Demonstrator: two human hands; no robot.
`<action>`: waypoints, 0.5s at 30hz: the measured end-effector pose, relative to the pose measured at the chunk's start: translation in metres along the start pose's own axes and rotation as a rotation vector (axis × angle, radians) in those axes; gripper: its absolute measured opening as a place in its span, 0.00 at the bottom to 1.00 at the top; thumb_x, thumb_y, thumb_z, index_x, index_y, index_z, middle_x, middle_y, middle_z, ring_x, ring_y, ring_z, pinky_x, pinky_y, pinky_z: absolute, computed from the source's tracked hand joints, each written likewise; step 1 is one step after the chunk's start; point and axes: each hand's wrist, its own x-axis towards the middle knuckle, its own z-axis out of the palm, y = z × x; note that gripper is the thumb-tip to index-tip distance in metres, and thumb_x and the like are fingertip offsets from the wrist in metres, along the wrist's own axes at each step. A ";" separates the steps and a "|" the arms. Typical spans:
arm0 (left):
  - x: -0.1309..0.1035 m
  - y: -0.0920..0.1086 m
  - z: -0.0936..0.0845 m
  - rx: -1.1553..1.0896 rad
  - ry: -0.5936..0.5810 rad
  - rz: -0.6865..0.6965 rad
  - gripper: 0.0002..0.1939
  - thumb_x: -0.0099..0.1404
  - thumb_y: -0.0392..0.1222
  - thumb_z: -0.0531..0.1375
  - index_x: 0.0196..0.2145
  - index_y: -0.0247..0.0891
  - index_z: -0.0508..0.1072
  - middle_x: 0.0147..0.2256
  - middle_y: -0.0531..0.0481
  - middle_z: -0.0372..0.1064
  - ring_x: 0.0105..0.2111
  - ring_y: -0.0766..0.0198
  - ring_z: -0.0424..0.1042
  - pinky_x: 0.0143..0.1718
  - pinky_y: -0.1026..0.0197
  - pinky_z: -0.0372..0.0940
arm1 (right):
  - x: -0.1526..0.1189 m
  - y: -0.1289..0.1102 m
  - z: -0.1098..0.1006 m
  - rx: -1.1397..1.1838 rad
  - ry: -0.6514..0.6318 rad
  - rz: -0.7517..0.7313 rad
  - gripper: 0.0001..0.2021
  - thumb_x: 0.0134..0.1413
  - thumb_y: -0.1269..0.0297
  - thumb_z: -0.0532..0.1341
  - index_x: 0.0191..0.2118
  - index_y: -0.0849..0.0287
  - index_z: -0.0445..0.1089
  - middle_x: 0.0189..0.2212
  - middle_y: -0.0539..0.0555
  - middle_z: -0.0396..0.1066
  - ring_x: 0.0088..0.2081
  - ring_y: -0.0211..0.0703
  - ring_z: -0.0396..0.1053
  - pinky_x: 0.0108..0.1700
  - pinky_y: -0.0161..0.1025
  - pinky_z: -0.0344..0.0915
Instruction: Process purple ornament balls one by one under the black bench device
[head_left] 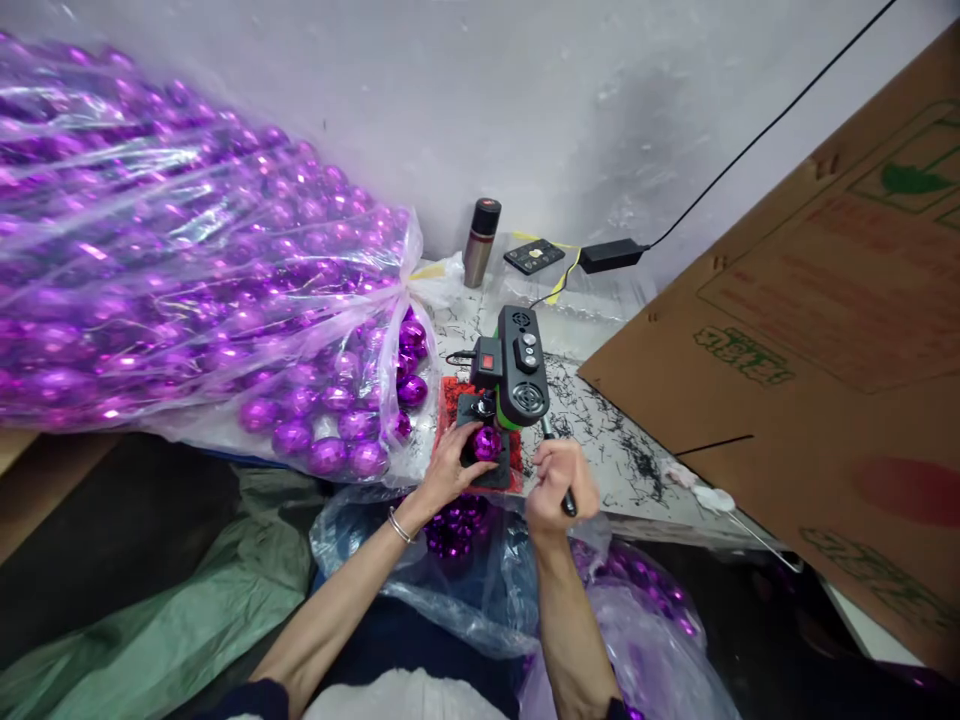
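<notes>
My left hand (452,462) has its thumb and fingers around a shiny purple bauble (487,443), which sits on the dark base of a small black-and-green bench machine (523,365). In my right hand (559,482) is the machine's lever handle (569,503), with the fist wrapped round its dark grip. A red switch (487,361) shows on a box at the machine's left side. Beneath the base lies a red mat (451,395). My left palm hides part of the base.
A large clear bag (225,270) of purple baubles lies at the left. Behind the machine stand a flask (481,243), a black tablet-like item (534,256) and a power adapter (613,255). A cardboard box (817,350) leans in from the right. Black scraps litter the table (600,470).
</notes>
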 end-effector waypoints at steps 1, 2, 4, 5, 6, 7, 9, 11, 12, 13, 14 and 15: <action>-0.008 0.003 -0.002 0.005 0.003 0.023 0.34 0.69 0.49 0.73 0.67 0.42 0.68 0.61 0.36 0.77 0.63 0.44 0.78 0.68 0.35 0.70 | 0.008 -0.006 -0.002 0.005 -0.017 0.072 0.18 0.75 0.70 0.53 0.28 0.54 0.63 0.24 0.46 0.65 0.27 0.37 0.66 0.32 0.39 0.59; -0.017 0.007 -0.005 0.015 0.004 0.054 0.35 0.69 0.50 0.73 0.68 0.42 0.67 0.63 0.35 0.76 0.64 0.43 0.77 0.67 0.36 0.71 | 0.015 -0.012 -0.003 0.016 -0.027 0.115 0.18 0.75 0.69 0.54 0.28 0.54 0.63 0.24 0.46 0.65 0.27 0.37 0.66 0.32 0.39 0.59; -0.033 0.015 -0.014 0.050 0.013 0.112 0.37 0.68 0.53 0.73 0.68 0.42 0.66 0.66 0.33 0.73 0.66 0.42 0.75 0.66 0.36 0.72 | 0.021 -0.018 -0.003 0.033 -0.015 0.133 0.19 0.75 0.68 0.56 0.27 0.54 0.63 0.23 0.46 0.65 0.27 0.37 0.66 0.32 0.40 0.59; -0.037 0.018 -0.021 0.077 0.032 0.133 0.35 0.69 0.53 0.72 0.67 0.42 0.66 0.66 0.33 0.72 0.66 0.42 0.74 0.66 0.37 0.72 | 0.021 -0.020 -0.002 0.035 -0.006 0.119 0.20 0.75 0.68 0.56 0.26 0.54 0.63 0.23 0.46 0.65 0.27 0.37 0.66 0.32 0.39 0.59; -0.037 0.021 -0.030 0.113 0.062 0.144 0.31 0.72 0.52 0.70 0.67 0.42 0.67 0.66 0.33 0.72 0.67 0.43 0.74 0.66 0.38 0.72 | 0.019 -0.020 -0.002 0.033 0.001 0.100 0.20 0.75 0.68 0.55 0.26 0.54 0.64 0.23 0.46 0.65 0.27 0.37 0.66 0.32 0.39 0.59; -0.032 0.021 -0.041 0.162 0.100 0.141 0.26 0.75 0.49 0.66 0.66 0.42 0.68 0.66 0.34 0.73 0.66 0.45 0.74 0.66 0.39 0.72 | 0.016 -0.019 -0.001 0.027 0.003 0.082 0.20 0.75 0.68 0.55 0.27 0.54 0.64 0.23 0.46 0.66 0.27 0.37 0.66 0.32 0.39 0.59; -0.010 0.016 -0.064 0.305 0.162 0.105 0.19 0.79 0.39 0.58 0.65 0.41 0.70 0.63 0.36 0.75 0.65 0.49 0.75 0.67 0.41 0.70 | 0.009 -0.016 0.000 0.013 0.001 0.058 0.19 0.75 0.69 0.55 0.27 0.54 0.64 0.24 0.46 0.67 0.27 0.37 0.67 0.32 0.39 0.59; 0.020 0.004 -0.085 0.490 0.139 0.005 0.22 0.77 0.31 0.54 0.64 0.38 0.73 0.61 0.35 0.77 0.62 0.47 0.77 0.67 0.41 0.70 | 0.005 -0.014 0.000 0.004 -0.004 0.041 0.19 0.75 0.71 0.55 0.27 0.54 0.64 0.24 0.46 0.68 0.28 0.37 0.67 0.32 0.39 0.60; 0.036 -0.004 -0.093 0.581 0.086 -0.056 0.24 0.74 0.29 0.55 0.64 0.37 0.73 0.61 0.33 0.76 0.60 0.45 0.77 0.65 0.40 0.71 | 0.004 -0.013 0.000 0.004 -0.008 0.035 0.19 0.74 0.71 0.55 0.28 0.54 0.64 0.24 0.46 0.68 0.28 0.37 0.67 0.32 0.39 0.60; 0.049 -0.010 -0.098 0.657 0.022 -0.105 0.27 0.71 0.27 0.56 0.65 0.36 0.73 0.63 0.31 0.75 0.59 0.42 0.77 0.63 0.39 0.71 | 0.004 -0.013 0.000 0.006 -0.014 0.029 0.18 0.74 0.71 0.55 0.28 0.54 0.64 0.25 0.47 0.68 0.28 0.37 0.67 0.32 0.39 0.60; 0.060 -0.016 -0.101 0.720 -0.041 -0.142 0.29 0.68 0.26 0.58 0.65 0.36 0.73 0.65 0.29 0.73 0.58 0.40 0.78 0.61 0.38 0.72 | 0.005 -0.012 -0.001 0.010 -0.021 0.022 0.18 0.74 0.71 0.55 0.28 0.54 0.64 0.25 0.47 0.68 0.28 0.37 0.67 0.32 0.39 0.61; 0.068 -0.021 -0.102 0.767 -0.093 -0.167 0.32 0.66 0.25 0.58 0.66 0.35 0.73 0.67 0.27 0.70 0.57 0.39 0.78 0.60 0.37 0.72 | 0.006 -0.012 -0.001 0.016 -0.026 0.015 0.18 0.74 0.72 0.54 0.28 0.54 0.64 0.25 0.47 0.68 0.27 0.38 0.67 0.32 0.39 0.61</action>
